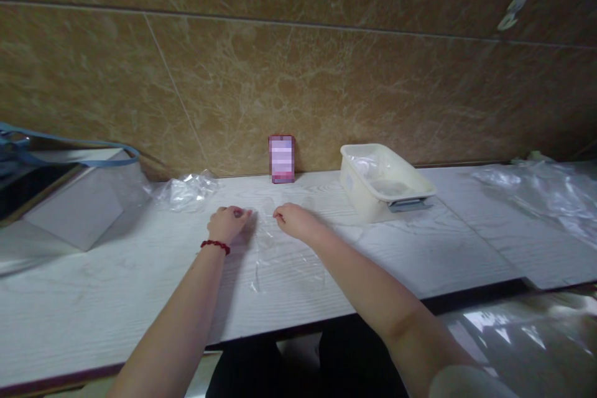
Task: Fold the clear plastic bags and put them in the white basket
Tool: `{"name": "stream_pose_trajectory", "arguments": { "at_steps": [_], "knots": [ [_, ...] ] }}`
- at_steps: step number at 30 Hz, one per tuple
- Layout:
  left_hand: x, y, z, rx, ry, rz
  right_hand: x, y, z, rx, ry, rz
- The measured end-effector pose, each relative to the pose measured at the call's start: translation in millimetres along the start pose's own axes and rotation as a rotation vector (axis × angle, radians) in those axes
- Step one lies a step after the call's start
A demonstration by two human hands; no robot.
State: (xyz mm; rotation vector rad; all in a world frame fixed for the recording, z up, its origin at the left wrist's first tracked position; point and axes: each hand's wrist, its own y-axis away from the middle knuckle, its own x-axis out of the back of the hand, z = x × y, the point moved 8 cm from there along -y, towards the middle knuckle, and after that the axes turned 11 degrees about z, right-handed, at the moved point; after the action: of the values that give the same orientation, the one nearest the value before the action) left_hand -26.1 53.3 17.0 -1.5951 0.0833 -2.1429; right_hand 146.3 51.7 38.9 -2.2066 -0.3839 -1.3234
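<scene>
At far left, white box point(100, 211), blue strap point(102, 163) over it; beside them, crumpled plastic point(184, 193). At centre, phone point(282, 160) against the wall point(303, 87); right of centre, cream tub point(362, 199). Below centre on the worktop point(153, 298), clear wrinkled bag point(291, 270), nearly see-through, wood grain showing beneath. Near its upper end, left hand point(226, 224) curled, right hand point(293, 219) pinched; gripping or not, cannot tell.

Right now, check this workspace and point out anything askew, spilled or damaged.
One oddity: a pale, irregular patch breaks the brown marbled wall at upper right; chip or something attached, I can't tell. No spill is visible.
</scene>
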Motion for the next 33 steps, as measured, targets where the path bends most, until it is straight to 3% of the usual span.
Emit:
{"name": "stream_pose_trajectory", "arguments": {
  "at_steps": [4,9,15,26,33],
  "knots": [
    [-6.7,1.6,15.3,-0.034,0.131,-0.032,-11.8,5.8,-6.2,0.042,-0.08,0.035],
    [-7.6,2.7,21.9,0.009,0.468,-0.039,-11.4,3.6,1.4,-0.034,-0.204,0.167],
    [-15.1,12.9,35.4,-0.03,0.632,-0.169,-17.1,-1.3,15.9,-0.114,-0.349,0.207],
    [-16.2,16.9,42.5,-0.09,0.685,-0.198,-1.6,0.3,2.7,0.003,-0.172,0.226],
    [-7.0,28.5,49.8,-0.286,0.294,-0.18,-7.6,0.0,12.8,-0.018,-0.124,0.119]
  ]
}}
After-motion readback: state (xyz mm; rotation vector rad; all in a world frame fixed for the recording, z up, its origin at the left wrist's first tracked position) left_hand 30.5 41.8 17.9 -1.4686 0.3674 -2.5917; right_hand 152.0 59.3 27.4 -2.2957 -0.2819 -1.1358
